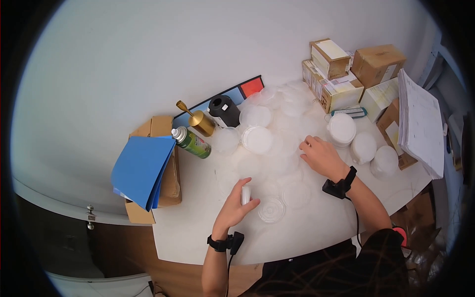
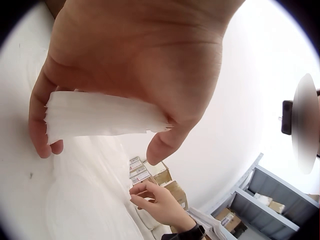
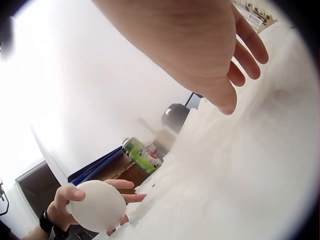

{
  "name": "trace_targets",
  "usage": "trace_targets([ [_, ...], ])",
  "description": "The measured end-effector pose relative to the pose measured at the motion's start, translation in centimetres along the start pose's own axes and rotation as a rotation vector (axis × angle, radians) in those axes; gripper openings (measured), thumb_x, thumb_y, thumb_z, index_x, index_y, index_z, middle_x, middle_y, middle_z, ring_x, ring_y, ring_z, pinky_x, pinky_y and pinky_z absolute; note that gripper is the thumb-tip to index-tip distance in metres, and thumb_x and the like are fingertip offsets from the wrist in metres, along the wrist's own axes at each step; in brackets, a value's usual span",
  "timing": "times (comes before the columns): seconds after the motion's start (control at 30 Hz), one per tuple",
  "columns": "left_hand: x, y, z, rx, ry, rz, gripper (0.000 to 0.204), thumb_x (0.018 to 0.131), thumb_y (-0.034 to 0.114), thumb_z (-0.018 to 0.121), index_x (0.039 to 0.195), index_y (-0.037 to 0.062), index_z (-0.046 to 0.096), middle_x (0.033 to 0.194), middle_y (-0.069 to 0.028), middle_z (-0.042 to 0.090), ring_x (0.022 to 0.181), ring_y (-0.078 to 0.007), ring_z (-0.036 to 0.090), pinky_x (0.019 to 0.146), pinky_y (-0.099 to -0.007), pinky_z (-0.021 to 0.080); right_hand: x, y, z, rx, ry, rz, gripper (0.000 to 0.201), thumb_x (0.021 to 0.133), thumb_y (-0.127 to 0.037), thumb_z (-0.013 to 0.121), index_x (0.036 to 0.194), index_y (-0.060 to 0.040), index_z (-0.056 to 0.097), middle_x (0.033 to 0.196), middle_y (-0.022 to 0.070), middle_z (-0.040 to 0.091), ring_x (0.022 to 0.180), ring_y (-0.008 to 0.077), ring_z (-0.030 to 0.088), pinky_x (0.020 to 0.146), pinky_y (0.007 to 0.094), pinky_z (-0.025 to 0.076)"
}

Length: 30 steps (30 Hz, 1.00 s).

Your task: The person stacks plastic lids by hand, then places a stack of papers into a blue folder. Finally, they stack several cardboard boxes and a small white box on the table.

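My left hand (image 1: 234, 208) grips a short stack of thin white discs (image 1: 246, 195) between thumb and fingers, near the table's front. Its layered edge (image 2: 107, 115) faces the left wrist view; the right wrist view gives its round face (image 3: 100, 206). Over the right part of a spread pile of translucent round lids (image 1: 284, 141), my right hand (image 1: 324, 159) has loosely bent fingers and holds nothing visible. Whether its fingertips touch the pile I cannot tell. Two loose clear lids, one at the front (image 1: 271, 209) and another beside it (image 1: 296, 194), lie flat by the left hand.
Three white round stacks (image 1: 341, 129) stand right of the right hand, before cardboard boxes (image 1: 378, 64) and a paper pile (image 1: 421, 121). Left are a green spray can (image 1: 194, 143), a brass-coloured object (image 1: 202, 123), a black device (image 1: 225, 112) and blue folders (image 1: 141, 168) on a carton.
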<state>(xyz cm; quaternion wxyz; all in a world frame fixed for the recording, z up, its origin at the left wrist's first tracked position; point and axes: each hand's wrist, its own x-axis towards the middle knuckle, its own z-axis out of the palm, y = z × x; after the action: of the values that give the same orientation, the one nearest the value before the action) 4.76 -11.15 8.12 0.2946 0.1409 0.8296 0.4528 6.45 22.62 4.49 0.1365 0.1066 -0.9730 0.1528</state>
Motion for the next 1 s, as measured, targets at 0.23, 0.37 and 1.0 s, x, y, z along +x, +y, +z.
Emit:
trace_targets([
  [0.23, -2.5, -0.1, -1.6, -0.452, 0.082, 0.107, 0.077, 0.086, 0.027, 0.075, 0.153, 0.0071, 0.042, 0.140, -0.0171, 0.055, 0.108, -0.0247, 0.064, 0.086, -0.0382, 0.057, -7.2, 0.6, -11.8, 0.096, -0.074, 0.334, 0.022, 0.089, -0.020, 0.075, 0.105, -0.0066, 0.067, 0.091, 0.0141, 0.070, 0.082, 0.0369, 0.069, 0.072, 0.0455, 0.055],
  [0.37, -4.9, -2.5, -2.9, -0.506, 0.078, 0.026, 0.081, 0.081, 0.035, 0.075, 0.150, 0.0055, 0.044, 0.142, -0.0165, 0.055, 0.111, -0.0277, 0.065, 0.083, -0.0405, 0.059, -13.2, 1.2, -11.1, -0.159, -0.374, 0.412, 0.036, 0.082, -0.023, 0.080, 0.106, -0.0020, 0.064, 0.085, 0.0162, 0.070, 0.080, 0.0386, 0.070, 0.071, 0.0486, 0.054],
  [1.0, 2.1, -1.1, 4.7, -1.067, -0.242, 0.213, 0.092, 0.090, 0.051, 0.070, 0.161, 0.0093, 0.030, 0.157, -0.0268, 0.041, 0.126, -0.0387, 0.060, 0.095, -0.0527, 0.057, -5.6, 1.1, -1.2, -0.009, -0.124, 0.488, 0.024, 0.092, -0.019, 0.070, 0.103, 0.0010, 0.062, 0.091, 0.0241, 0.069, 0.081, 0.0439, 0.070, 0.073, 0.0532, 0.056],
])
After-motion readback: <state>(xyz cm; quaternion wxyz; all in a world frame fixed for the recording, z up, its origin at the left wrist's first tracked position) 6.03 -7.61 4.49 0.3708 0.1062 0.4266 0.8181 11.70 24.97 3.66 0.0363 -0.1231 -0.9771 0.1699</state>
